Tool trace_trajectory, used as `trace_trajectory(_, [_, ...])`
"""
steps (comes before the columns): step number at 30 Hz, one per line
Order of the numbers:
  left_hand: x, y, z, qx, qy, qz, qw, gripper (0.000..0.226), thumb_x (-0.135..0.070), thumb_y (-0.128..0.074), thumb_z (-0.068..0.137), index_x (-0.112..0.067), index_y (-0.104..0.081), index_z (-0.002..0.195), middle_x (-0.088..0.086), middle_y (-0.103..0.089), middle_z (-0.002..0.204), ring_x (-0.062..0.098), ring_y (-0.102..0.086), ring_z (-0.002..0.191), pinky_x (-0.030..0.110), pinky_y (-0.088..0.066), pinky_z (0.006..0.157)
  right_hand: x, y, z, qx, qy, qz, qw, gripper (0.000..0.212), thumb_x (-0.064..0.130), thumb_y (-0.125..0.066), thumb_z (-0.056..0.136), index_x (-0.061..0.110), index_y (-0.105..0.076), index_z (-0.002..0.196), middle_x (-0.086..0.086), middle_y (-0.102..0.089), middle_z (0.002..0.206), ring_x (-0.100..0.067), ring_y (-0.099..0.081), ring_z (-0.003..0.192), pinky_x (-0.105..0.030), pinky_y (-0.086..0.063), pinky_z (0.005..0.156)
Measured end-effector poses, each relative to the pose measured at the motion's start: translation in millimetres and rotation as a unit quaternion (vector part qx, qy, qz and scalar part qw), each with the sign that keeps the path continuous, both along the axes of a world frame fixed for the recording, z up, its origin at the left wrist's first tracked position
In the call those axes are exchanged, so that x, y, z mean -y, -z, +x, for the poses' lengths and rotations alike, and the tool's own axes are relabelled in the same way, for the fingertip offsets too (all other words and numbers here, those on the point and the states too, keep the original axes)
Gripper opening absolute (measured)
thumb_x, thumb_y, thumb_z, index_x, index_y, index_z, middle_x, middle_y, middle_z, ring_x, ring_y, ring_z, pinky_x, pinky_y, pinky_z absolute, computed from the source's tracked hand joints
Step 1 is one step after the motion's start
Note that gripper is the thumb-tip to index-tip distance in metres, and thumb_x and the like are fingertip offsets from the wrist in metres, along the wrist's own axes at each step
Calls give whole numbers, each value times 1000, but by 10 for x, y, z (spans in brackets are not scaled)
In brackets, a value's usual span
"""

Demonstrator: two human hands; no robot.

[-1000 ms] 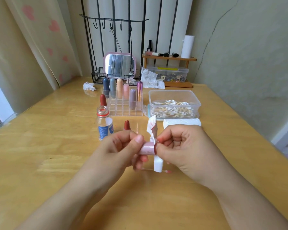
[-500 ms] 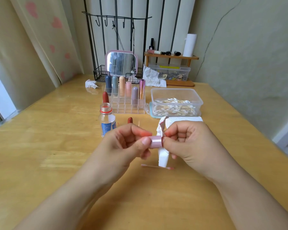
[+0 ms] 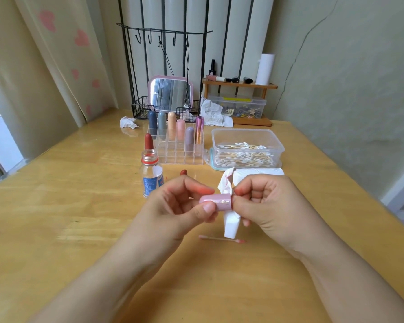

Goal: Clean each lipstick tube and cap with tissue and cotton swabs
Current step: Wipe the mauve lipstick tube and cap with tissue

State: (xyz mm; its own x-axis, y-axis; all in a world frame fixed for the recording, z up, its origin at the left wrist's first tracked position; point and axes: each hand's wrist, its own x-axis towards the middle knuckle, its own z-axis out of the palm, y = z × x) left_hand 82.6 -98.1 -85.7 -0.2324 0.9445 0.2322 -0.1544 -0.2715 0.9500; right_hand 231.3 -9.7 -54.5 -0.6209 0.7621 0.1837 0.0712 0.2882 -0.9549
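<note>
Both hands pinch: left hand (image 3: 173,206) pink cap (image 3: 217,202), right hand (image 3: 266,203) tissue (image 3: 231,226)

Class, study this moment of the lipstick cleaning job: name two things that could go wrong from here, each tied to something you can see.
1. The tissue already carries red smears; wiping on with that part may spread colour back onto the pink tube held by the left hand and right hand.
2. The open bottle stands uncapped close to the left hand; a careless move could tip and spill it on the table.
</note>
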Motion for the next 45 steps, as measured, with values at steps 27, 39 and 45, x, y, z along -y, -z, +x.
trace_trajectory(27, [8, -43, 16, -44, 0, -16, 999, 23, -8, -73, 70, -1, -58, 86, 2, -69, 75, 12, -63, 69, 21, -53, 69, 22, 15, -13, 35, 5, -14, 999, 16, 7, -69, 72, 15, -60, 62, 6, -54, 50, -7, -48, 41, -21, -39, 41])
trace_trajectory(39, [-11, -19, -45, -117, -102, -89, 984, 19, -5, -74, 74, -11, -60, 85, 8, -72, 86, 21, -68, 83, 29, -51, 79, -208, -7, 173, 26, 161, 182, 970, 20, 10, -72, 79, 27, -69, 70, 14, -63, 59, -2, -52, 51, -15, -47, 53])
trace_trajectory(45, [1, 20, -23, -367, -163, -81, 912, 21, -17, -68, 83, -35, -59, 87, -16, -65, 79, -3, -58, 80, 10, -45, 69, -293, 318, 25, 134, 130, 438, 879, 23, 8, -58, 81, 14, -75, 96, 1, -64, 81, -6, -55, 76, -9, -39, 71])
